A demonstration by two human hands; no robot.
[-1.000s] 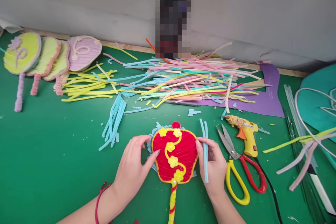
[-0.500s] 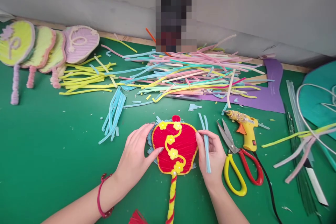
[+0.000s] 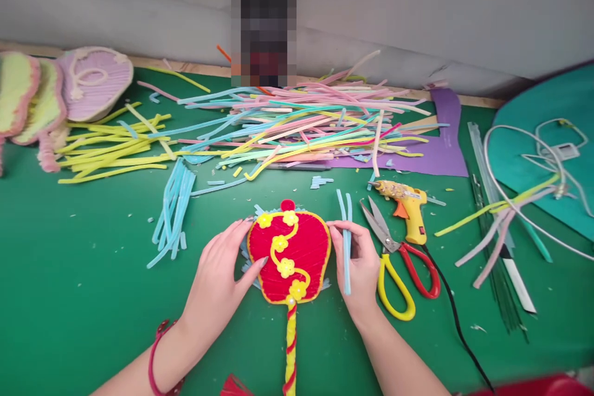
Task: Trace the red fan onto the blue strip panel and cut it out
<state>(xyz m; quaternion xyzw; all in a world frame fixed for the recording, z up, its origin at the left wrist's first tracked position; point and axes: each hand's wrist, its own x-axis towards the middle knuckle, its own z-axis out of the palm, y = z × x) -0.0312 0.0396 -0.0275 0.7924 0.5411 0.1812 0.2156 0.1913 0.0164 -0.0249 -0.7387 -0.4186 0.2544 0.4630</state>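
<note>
A red hand fan (image 3: 306, 247) of pipe cleaners, with yellow trim and small yellow flowers, lies face up in front of me. Its twisted yellow and red handle (image 3: 291, 346) points toward me. My left hand (image 3: 227, 266) grips the fan's left edge, thumb on the front and fingers at the rim. Against the right edge rest the fingertips of my right hand (image 3: 359, 260), which also holds a few light blue pipe cleaners (image 3: 347, 260) between its fingers. Blue pieces (image 3: 245, 253) stick out from beneath the fan. A red tassel (image 3: 234, 385) shows at the bottom edge.
Scissors (image 3: 390, 244) and a yellow glue gun (image 3: 411, 204) lie right of my right hand. A blue pipe cleaner bundle (image 3: 174, 210) sits at left, a mixed pile (image 3: 301, 124) behind. Finished fans (image 3: 95, 83) are far left; a cable (image 3: 487, 142) and teal sheet (image 3: 515, 161) are right.
My view has turned to the right, so everything sits further left in the picture. Both hands keep nearly the same hold on the fan, and the blue pipe cleaners stay in my right hand.
</note>
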